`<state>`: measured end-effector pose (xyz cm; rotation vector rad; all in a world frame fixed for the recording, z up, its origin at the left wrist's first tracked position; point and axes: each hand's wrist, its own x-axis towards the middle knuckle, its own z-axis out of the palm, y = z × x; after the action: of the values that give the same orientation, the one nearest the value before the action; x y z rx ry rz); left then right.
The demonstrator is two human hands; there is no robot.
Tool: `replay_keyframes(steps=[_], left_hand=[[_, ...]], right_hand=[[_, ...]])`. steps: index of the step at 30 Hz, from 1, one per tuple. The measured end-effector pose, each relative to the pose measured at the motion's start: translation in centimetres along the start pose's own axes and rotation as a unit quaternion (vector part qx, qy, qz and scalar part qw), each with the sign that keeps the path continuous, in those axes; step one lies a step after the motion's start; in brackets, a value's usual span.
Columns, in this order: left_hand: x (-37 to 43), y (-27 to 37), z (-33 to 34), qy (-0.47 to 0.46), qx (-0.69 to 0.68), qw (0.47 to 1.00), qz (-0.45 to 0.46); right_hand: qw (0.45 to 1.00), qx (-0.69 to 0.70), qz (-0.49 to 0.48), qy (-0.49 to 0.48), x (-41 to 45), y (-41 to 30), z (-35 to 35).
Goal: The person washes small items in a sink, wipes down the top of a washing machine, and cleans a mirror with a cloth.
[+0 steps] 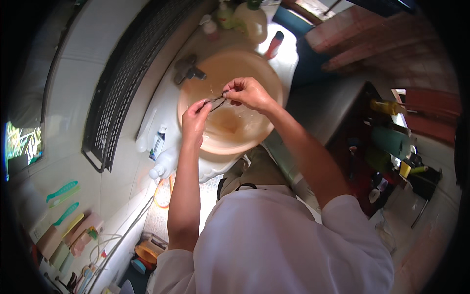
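Observation:
Between my hands a thin dark cord-like loop [217, 107] is stretched out; the view does not settle what it is. My left hand [194, 121] pinches one end between thumb and fingers. My right hand [251, 94] pinches the other end, a little higher up in the picture. Both hands are over a pale orange plastic basin [277, 79], which sits in a white washbasin [158, 106]. Water [235, 126] lies in the basin, with a few splashes near my fingers. A grey faucet [189, 69] reaches over the basin's upper left rim.
Pump bottles [209, 27], a large jug [251, 22] and a red bottle with a dark cap [274, 45] stand at the back. Beside my left forearm are a toothpaste tube [158, 143] and a white bottle [165, 163]. A black perforated rack [125, 77] lines the left wall, above toothbrushes [62, 192].

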<state>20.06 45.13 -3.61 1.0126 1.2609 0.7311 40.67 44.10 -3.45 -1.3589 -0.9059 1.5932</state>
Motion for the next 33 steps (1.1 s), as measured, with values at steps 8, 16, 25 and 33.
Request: replay_keyframes(steps=[8, 16, 25, 33], left_hand=[[-5.2, -4.8, -3.1, -0.035, 0.036, 0.994, -0.101], [-5.4, -6.3, -3.9, -0.011, -0.003, 0.992, -0.123], [-4.7, -6.0, -3.5, 0.009, 0.001, 0.99, -0.142], [-3.0, -4.9, -0.8, -0.019, -0.027, 0.987, -0.16]], right_hand=[[0.943, 0.099, -0.11, 0.298, -0.9, 0.9, -11.3], [0.918, 0.059, -0.034, 0.39, 4.0, 5.7, -20.7], [0.912, -0.009, -0.055, 0.405, 5.6, 3.9, -24.1], [0.975, -0.075, -0.124, 0.168, 2.6, -0.7, -16.0]])
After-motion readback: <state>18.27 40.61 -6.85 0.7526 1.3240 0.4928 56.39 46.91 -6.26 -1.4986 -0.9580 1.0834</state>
